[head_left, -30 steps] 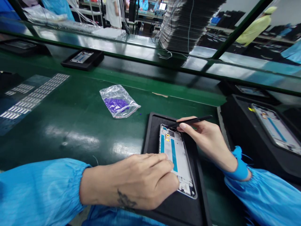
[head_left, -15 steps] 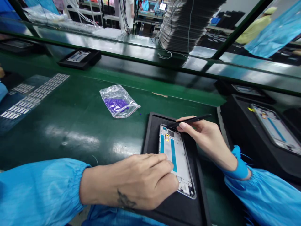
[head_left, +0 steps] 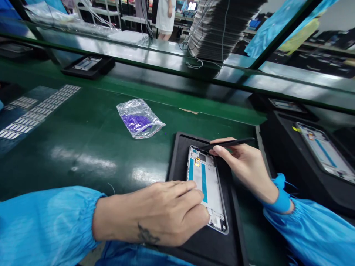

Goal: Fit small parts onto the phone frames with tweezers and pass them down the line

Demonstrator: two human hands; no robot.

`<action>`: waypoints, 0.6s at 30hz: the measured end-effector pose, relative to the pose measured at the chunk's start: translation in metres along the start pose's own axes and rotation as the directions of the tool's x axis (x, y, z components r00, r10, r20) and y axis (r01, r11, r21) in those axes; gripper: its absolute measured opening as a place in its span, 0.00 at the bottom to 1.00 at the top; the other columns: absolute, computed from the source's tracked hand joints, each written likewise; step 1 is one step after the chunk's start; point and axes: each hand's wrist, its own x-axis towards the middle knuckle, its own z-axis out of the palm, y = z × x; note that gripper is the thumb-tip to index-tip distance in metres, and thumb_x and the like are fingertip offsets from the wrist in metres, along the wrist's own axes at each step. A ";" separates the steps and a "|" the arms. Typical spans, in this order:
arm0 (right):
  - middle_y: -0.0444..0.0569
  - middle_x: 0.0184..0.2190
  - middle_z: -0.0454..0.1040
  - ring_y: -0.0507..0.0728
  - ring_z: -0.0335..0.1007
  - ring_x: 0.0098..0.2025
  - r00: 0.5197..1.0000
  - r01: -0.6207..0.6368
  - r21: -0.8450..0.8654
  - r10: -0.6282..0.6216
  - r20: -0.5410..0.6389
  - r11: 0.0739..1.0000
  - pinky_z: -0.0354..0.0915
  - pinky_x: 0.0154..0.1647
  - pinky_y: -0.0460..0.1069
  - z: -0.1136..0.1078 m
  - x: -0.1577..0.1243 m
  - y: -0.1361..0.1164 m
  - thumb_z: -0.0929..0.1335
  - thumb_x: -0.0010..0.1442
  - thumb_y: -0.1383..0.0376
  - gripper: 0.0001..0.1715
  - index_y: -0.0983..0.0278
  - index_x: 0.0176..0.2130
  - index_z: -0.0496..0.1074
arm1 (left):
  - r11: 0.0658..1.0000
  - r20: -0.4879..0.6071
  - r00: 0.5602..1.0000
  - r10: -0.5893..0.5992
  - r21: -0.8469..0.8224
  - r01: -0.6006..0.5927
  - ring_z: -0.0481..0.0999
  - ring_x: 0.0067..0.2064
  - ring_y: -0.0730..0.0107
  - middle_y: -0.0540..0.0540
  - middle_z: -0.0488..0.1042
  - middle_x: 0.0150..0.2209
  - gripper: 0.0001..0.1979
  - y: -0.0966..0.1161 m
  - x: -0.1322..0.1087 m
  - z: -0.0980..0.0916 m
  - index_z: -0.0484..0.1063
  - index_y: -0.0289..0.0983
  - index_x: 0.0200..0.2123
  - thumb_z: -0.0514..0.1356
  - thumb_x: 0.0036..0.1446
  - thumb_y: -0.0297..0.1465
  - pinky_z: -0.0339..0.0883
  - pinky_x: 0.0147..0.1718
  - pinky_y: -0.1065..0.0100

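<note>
Lying in a black tray (head_left: 216, 249) on the green table (head_left: 83, 144): an open phone frame (head_left: 215, 184), with far end turned a little to the left. Laid over it from the near left, with back turned up and wrist nearly straight: the left hand (head_left: 169, 214). With fingers bent and bunched together, placed at the left edge of the frame; with fingertips hidden, so not possible to tell whether pinching or only resting. Extended from the near right, with forearm slanted toward the far left: the right hand (head_left: 245, 162). Closed in a pinch on a slim black tool (head_left: 235, 142), with thumb on the near side. Holding this tool low and slanted, with back end to the right and tip at the far end of the frame; too dark there to tell whether touching. Visible between both hands, on the frame: blue strips (head_left: 204, 181) and, farther, a small yellow piece (head_left: 197, 162). Farther left: a clear bag (head_left: 138, 118) with purple bits. At the right, on black support: a similar frame (head_left: 325, 149).
</note>
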 end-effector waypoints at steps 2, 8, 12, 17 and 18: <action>0.50 0.37 0.82 0.61 0.79 0.38 1.000 0.000 -0.008 0.000 0.002 1.000 0.73 0.38 0.54 0.000 0.000 0.001 0.69 0.63 0.53 0.16 0.61 0.41 0.78 | 1.000 0.020 1.000 0.012 0.013 -0.012 0.78 0.50 0.63 0.38 0.77 0.47 0.10 0.000 -0.001 0.002 0.68 0.34 0.39 0.48 0.69 0.23 0.75 0.51 0.63; 0.49 0.37 0.82 0.61 0.79 0.38 1.000 0.000 -0.024 0.001 0.026 1.000 0.73 0.40 0.54 0.000 0.000 -0.002 0.70 0.63 0.53 0.16 0.61 0.42 0.79 | 0.999 0.062 0.998 0.022 0.033 -0.024 0.78 0.50 0.63 0.38 0.76 0.49 0.08 0.002 -0.004 0.008 0.68 0.35 0.38 0.50 0.70 0.25 0.75 0.49 0.63; 0.49 0.36 0.82 0.62 0.79 0.39 0.998 -0.039 0.021 0.038 0.050 0.999 0.74 0.42 0.55 -0.002 0.002 -0.001 0.70 0.62 0.52 0.16 0.61 0.41 0.79 | 0.999 0.050 0.999 0.022 0.042 -0.024 0.79 0.49 0.64 0.39 0.77 0.48 0.07 0.002 -0.005 0.010 0.68 0.34 0.39 0.51 0.70 0.25 0.75 0.49 0.63; 0.49 0.36 0.82 0.61 0.79 0.38 0.999 -0.032 0.030 0.031 0.035 0.999 0.73 0.40 0.54 -0.001 0.001 0.000 0.70 0.63 0.53 0.16 0.61 0.42 0.79 | 0.999 0.056 0.998 0.019 0.035 -0.021 0.78 0.49 0.63 0.38 0.76 0.48 0.07 0.002 -0.004 0.009 0.68 0.34 0.39 0.51 0.69 0.25 0.75 0.48 0.64; 0.49 0.36 0.82 0.61 0.79 0.37 1.000 -0.019 0.018 0.018 0.023 1.000 0.73 0.39 0.54 -0.001 0.000 -0.001 0.69 0.63 0.53 0.16 0.61 0.42 0.79 | 0.999 0.058 0.998 0.019 0.030 -0.021 0.78 0.49 0.63 0.38 0.76 0.48 0.08 0.002 -0.004 0.008 0.68 0.34 0.39 0.51 0.69 0.25 0.76 0.47 0.64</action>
